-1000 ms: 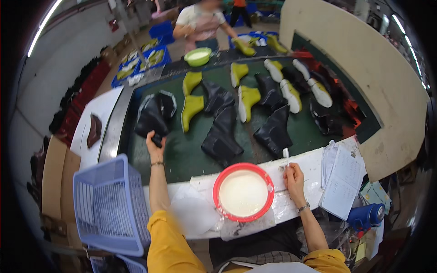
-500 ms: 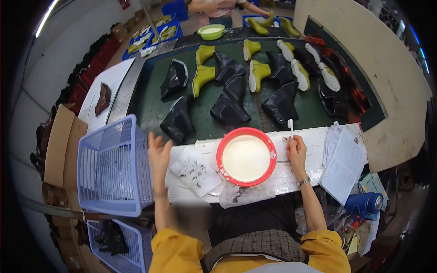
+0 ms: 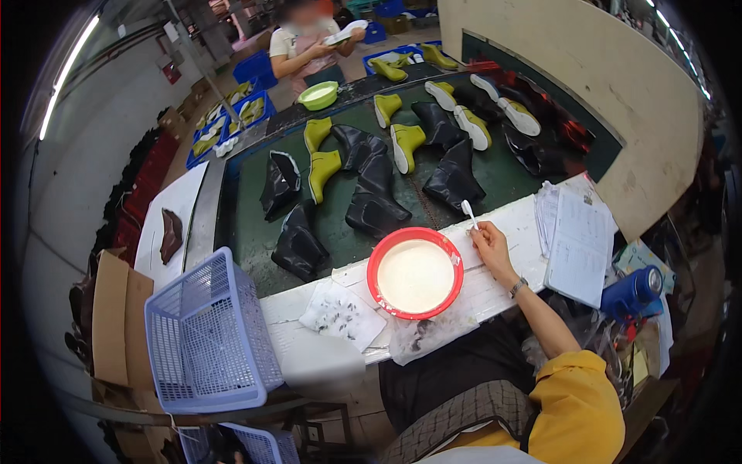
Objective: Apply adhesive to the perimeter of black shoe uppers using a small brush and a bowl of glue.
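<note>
My right hand (image 3: 490,246) is closed around the handle of a white toothbrush (image 3: 468,210), its head pointing up and away, to the right of a red basin (image 3: 373,282). Creamy white liquid (image 3: 416,277) fills much of the basin. My left hand is out of sight. Beyond the basin, black leather boot uppers lie on a green belt (image 3: 259,259); the nearest are one at the left (image 3: 298,241), one in the middle (image 3: 375,203) and one at the right (image 3: 454,176). Among them are yellow-green boot-shaped pieces (image 3: 325,172), several with white soles.
A blue-violet plastic basket (image 3: 205,340) stands at the left, with another basket (image 3: 267,445) holding something dark below. A dark-spotted white cloth (image 3: 340,313), papers (image 3: 576,247) and a blue flask (image 3: 630,294) lie around the white bench. Across the belt, a person (image 3: 305,50) holds a white piece.
My left hand has left the view, and the scene has tilted. My right hand keeps the toothbrush. The person across the belt is now handling a white piece.
</note>
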